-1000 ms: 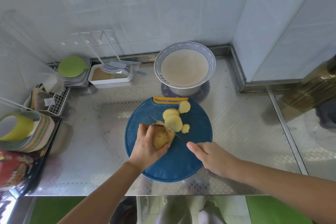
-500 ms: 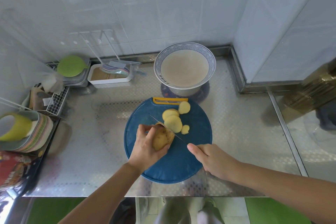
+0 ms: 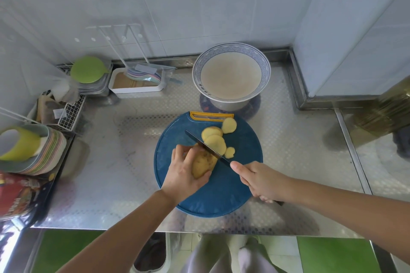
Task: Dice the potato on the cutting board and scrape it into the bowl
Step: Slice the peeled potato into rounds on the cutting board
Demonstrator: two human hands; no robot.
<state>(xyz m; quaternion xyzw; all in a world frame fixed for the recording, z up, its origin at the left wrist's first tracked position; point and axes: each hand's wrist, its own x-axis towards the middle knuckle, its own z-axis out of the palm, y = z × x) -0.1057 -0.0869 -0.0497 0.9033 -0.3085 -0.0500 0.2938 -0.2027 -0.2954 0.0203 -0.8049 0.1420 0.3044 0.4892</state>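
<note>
On steel surface: blue cutting board, bowl just beyond. On board: potato, gripped in curled fingers of left hand; slices just beside. In right hand, fingers clamped round handle: knife (blade apparently touching the potato's cut end).

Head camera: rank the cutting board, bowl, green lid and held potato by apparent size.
1. cutting board
2. bowl
3. green lid
4. potato, though the left hand covers part of it, so lid versus potato is unsure.
</note>
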